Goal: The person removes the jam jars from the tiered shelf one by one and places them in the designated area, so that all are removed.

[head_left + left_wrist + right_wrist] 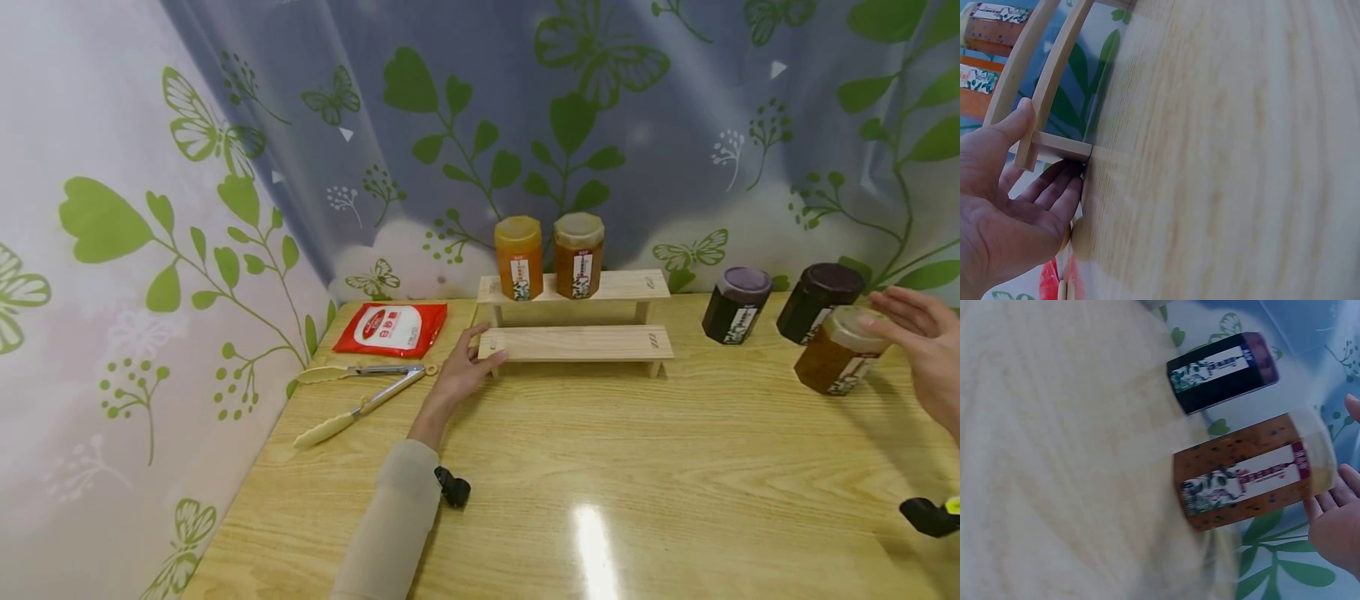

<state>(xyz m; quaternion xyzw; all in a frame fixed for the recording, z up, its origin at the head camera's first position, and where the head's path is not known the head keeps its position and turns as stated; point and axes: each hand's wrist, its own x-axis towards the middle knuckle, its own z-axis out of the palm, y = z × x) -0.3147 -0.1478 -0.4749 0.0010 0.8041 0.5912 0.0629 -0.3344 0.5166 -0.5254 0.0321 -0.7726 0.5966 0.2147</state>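
Note:
My left hand (463, 367) grips the left end of a two-step wooden display rack (577, 343). In the left wrist view its thumb lies against the lower step and its fingers reach round by the leg (1063, 147). At the far right, my right hand (926, 342) is beside a brown jam jar (838, 354) with a whitish lid. The right wrist view shows the fingers (1329, 499) straight at the lid's edge, the thumb held away. An orange jar (519, 258) and another brown jar (579, 257) stand on the upper step.
Two dark jars with purple lids, one (737, 306) nearer the rack and one (819, 302) behind the brown jar, stand on the wooden table (525, 483). A red-and-white packet (392, 328) and spread tongs (363, 406) lie left. A patterned curtain (480, 108) hangs behind.

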